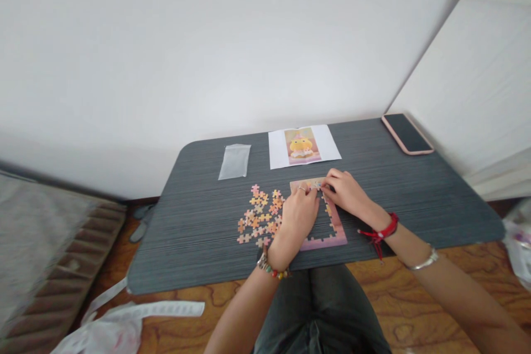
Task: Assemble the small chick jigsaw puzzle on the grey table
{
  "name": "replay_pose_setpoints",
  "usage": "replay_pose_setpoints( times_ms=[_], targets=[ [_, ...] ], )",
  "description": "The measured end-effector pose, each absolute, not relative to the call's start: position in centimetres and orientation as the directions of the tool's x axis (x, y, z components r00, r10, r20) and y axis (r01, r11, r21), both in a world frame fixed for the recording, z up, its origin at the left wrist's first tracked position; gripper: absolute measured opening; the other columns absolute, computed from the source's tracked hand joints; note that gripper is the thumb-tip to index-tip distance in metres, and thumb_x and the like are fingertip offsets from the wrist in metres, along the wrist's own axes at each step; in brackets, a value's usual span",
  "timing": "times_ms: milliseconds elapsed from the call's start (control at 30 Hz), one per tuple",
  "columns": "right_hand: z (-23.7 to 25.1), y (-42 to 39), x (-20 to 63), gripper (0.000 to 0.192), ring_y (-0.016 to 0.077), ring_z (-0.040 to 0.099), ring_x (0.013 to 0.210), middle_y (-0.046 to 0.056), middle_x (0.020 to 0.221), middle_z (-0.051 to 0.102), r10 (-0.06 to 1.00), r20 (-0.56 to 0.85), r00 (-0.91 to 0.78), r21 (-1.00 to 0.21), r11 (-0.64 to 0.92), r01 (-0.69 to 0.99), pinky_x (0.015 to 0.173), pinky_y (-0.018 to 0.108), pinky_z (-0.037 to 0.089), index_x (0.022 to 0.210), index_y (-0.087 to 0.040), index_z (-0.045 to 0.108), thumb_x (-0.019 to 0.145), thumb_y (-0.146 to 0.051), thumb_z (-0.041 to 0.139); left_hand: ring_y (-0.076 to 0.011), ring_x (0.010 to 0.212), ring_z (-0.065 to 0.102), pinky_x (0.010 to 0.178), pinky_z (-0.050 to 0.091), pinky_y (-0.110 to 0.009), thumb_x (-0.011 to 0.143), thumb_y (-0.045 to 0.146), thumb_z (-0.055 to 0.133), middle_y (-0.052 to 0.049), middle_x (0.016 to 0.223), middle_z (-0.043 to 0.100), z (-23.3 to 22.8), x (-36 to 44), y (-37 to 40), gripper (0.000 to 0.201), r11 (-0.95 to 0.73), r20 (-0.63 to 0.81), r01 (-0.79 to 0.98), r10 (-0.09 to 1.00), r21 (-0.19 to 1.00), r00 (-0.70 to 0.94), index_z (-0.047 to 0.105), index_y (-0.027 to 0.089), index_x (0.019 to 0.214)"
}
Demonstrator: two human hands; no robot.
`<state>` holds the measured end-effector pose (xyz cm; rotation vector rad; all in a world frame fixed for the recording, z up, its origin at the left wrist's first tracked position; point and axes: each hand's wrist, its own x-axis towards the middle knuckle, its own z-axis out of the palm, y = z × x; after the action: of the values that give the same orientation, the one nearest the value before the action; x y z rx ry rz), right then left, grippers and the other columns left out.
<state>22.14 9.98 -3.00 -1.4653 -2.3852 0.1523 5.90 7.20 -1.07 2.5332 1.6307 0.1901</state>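
**At the tabletop's near edge: both hands on a half-built jigsaw**

On the dark grey tabletop (199, 243), directly ahead of the seated legs, lies the pink-bordered puzzle frame (327, 240), kept close so both arms reach without stretching. Just left of it sits the heap of loose puzzle pieces (259, 215), spread flat and face-up, handy to the left hand (296, 215). Farther back, propped in plain sight, lies the reference picture (302, 145) of a yellow figure, likely placed there for checking colours against. Beside it to the left, a clear plastic bag (234, 161); well off at the far right corner, a pink-cased phone (407, 134), out of the working area.

Left hand curled loosely, fingers bent down over the frame's upper left, fingertips meeting those of the right hand (346, 193). Right hand likewise narrow, fingers drawn together at the frame's top edge, seemingly pinching or pressing a small piece there; piece itself too small to make out with certainty. Beaded bracelet on the left wrist, red cord on the right.
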Motion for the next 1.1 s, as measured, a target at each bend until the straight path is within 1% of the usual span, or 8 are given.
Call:
replay_pose_setpoints(
  times_ms=[200,367,533,633,700,867,1000,1100],
  targets=[
    [-3.4,9.7,21.9,0.012,0.0154,0.053,0.073,0.004,0.081,0.057,0.888,0.254,-0.384,-0.257,0.445,0.858,0.067,0.028,0.035,0.08,-0.017,0.064,0.084,-0.021,0.053,-0.0199,0.092,0.057,0.071,0.05,-0.028,0.09,0.025,0.041,-0.008,0.096,0.057,-1.3,5.9,7.2,0.021,-0.408,0.049,0.889,0.912,0.207,0.407,0.058,0.019,0.101],
    [-3.3,9.0,21.6,0.016,0.0165,0.052,0.076,0.006,0.084,0.057,0.874,0.3,-0.382,-0.213,0.452,0.866,0.067,0.029,0.033,0.084,-0.017,0.064,0.086,-0.02,0.048,-0.0198,0.093,0.057,0.073,0.05,-0.028,0.089,0.023,0.044,-0.008,0.096,0.057,-1.3,6.0,7.2,0.022,-0.401,0.052,0.888,0.915,0.227,0.4,0.057,0.02,0.106],
    [-2.9,8.6,21.5,0.016,0.0168,0.051,0.076,0.005,0.082,0.056,0.861,0.255,-0.441,-0.113,0.479,0.87,0.066,0.029,0.031,0.085,-0.018,0.064,0.084,-0.015,0.048,-0.0213,0.094,0.057,0.072,0.05,-0.028,0.089,0.023,0.043,-0.009,0.095,0.057,-1.3,6.1,7.2,0.021,-0.409,0.056,0.886,0.912,0.22,0.407,0.058,0.018,0.102],
    [-2.7,8.5,21.5,0.016,0.0174,0.05,0.076,0.006,0.081,0.056,0.851,0.228,-0.472,-0.032,0.491,0.87,0.066,0.03,0.029,0.085,-0.018,0.064,0.083,-0.012,0.048,-0.0204,0.095,0.057,0.072,0.05,-0.027,0.089,0.022,0.043,-0.01,0.097,0.057,-1.4,6.1,7.2,0.02,-0.407,0.051,0.888,0.912,0.215,0.406,0.059,0.018,0.1],
    [-2.6,8.4,21.4,0.016,0.0175,0.05,0.075,0.006,0.081,0.056,0.849,0.225,-0.478,-0.009,0.492,0.871,0.065,0.03,0.028,0.084,-0.018,0.063,0.083,-0.012,0.048,-0.0198,0.097,0.056,0.073,0.05,-0.027,0.089,0.022,0.044,-0.009,0.098,0.057,-1.4,6.2,7.2,0.019,-0.404,0.042,0.892,0.914,0.201,0.404,0.059,0.018,0.1],
    [-2.7,7.7,21.2,0.016,0.0181,0.051,0.076,0.006,0.081,0.057,0.847,0.257,-0.465,-0.038,0.49,0.871,0.066,0.03,0.029,0.086,-0.018,0.063,0.085,-0.014,0.048,-0.0203,0.096,0.056,0.073,0.05,-0.027,0.088,0.021,0.044,-0.009,0.096,0.058,-1.3,6.1,7.1,0.02,-0.409,0.048,0.889,0.912,0.206,0.408,0.059,0.018,0.102],
    [-2.4,6.8,21.2,0.016,0.0188,0.051,0.077,0.006,0.081,0.057,0.859,0.258,-0.442,-0.045,0.467,0.883,0.066,0.031,0.031,0.09,-0.018,0.063,0.085,-0.014,0.048,-0.0203,0.091,0.057,0.072,0.049,-0.028,0.087,0.021,0.047,-0.008,0.093,0.058,-0.3,5.1,6.2,0.021,-0.401,0.096,0.886,0.916,0.233,0.39,0.059,0.019,0.103],
    [-1.7,5.3,21.0,0.019,0.0187,0.051,0.077,0.007,0.083,0.058,0.863,0.326,-0.386,-0.122,0.443,0.888,0.069,0.031,0.034,0.094,-0.017,0.063,0.087,-0.016,0.045,-0.0176,0.082,0.058,0.072,0.049,-0.028,0.086,0.022,0.048,-0.006,0.09,0.057,0.3,2.8,4.4,0.021,-0.352,0.121,0.892,0.936,0.285,0.33,0.06,0.02,0.104]
  ],
)
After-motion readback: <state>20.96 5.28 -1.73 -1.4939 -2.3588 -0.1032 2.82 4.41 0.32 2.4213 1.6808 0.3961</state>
